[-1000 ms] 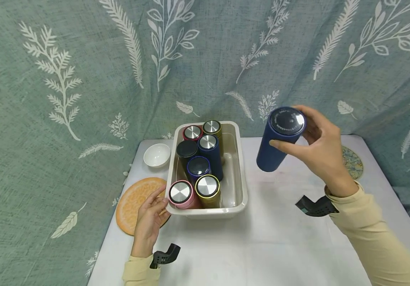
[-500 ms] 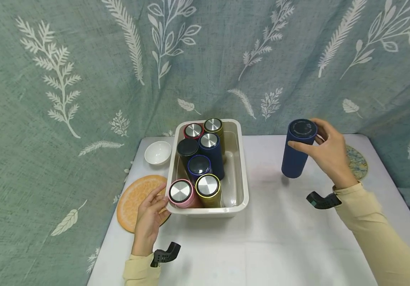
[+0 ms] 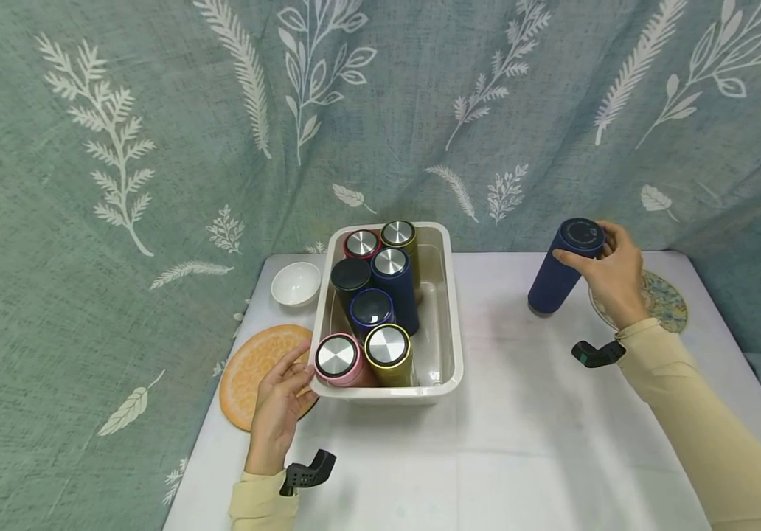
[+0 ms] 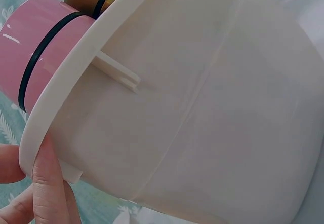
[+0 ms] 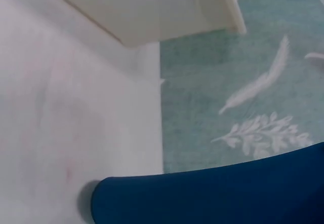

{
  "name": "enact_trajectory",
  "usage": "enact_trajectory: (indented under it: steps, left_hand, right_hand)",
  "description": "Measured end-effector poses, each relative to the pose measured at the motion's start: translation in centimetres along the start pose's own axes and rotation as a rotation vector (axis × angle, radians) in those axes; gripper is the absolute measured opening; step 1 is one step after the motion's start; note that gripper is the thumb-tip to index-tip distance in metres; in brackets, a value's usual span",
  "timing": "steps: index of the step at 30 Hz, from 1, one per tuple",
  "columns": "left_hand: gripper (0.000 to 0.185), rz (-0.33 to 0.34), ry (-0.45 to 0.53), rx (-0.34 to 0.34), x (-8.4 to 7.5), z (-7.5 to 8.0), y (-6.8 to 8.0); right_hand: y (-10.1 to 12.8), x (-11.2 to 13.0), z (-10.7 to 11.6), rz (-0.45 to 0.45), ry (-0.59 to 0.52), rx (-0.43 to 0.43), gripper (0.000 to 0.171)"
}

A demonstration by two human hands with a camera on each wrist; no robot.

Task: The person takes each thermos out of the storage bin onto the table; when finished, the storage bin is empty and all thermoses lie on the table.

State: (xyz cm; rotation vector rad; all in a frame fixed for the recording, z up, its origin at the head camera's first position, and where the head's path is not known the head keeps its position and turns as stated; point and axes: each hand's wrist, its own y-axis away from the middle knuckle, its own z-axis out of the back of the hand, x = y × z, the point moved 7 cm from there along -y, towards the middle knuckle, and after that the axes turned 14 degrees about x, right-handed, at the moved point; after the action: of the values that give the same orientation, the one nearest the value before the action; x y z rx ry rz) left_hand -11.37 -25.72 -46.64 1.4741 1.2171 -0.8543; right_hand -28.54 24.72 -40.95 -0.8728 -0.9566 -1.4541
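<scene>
Navy blue and matt, the flask [image 3: 561, 267] stands tilted on the white worktop [image 3: 500, 442], its base on the cloth and its dark lid leaning toward the person's right. The right hand [image 3: 609, 276] grips it near the top, fingers [image 3: 569, 258] curled round the lid end with the thumb on the near side. In the right wrist view the flask [image 5: 212, 193] fills the lower edge, its bottom meeting the worktop [image 5: 61, 122] beside a small shadow. Just behind the right hand lies a round patterned mat [image 3: 662, 301], partly covered by the wrist.

The flask is well apart from the cream plastic tub [image 3: 450, 324] that sits in the middle of the worktop. The tub holds seven upright flasks packed along its left side: a pink one [image 3: 337, 359] and a gold one [image 3: 387, 350] at the near end, dark blue, black and red ones behind. The tub's right side is bare.

The left hand [image 3: 277, 409] rests at the tub's near left corner, fingers loosely spread, tips touching the rim. The left wrist view shows one fingertip [image 4: 45, 183] pressed under the rim of the tub [image 4: 202, 107], with the pink flask [image 4: 40, 57] above it.

An orange slice-shaped mat [image 3: 248, 372] lies under the left hand, and a small white bowl [image 3: 296, 284] sits beyond it near the leaf-print curtain [image 3: 155, 110].
</scene>
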Motion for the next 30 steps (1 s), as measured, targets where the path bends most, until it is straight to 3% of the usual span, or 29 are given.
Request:
enact_trajectory:
  steps: [19, 30]
  left_hand:
    - [0.051, -0.003, 0.001, 0.011, 0.3, 0.1, -0.1]
    - [0.05, 0.007, 0.016, 0.016, 0.2, 0.1, -0.1]
  right_hand:
    - [-2.3, -3.1, 1.7, -0.081, -0.057, -0.159, 0.089]
    - [-2.5, -3.1, 1.6, -0.074, -0.04, -0.146, 0.086]
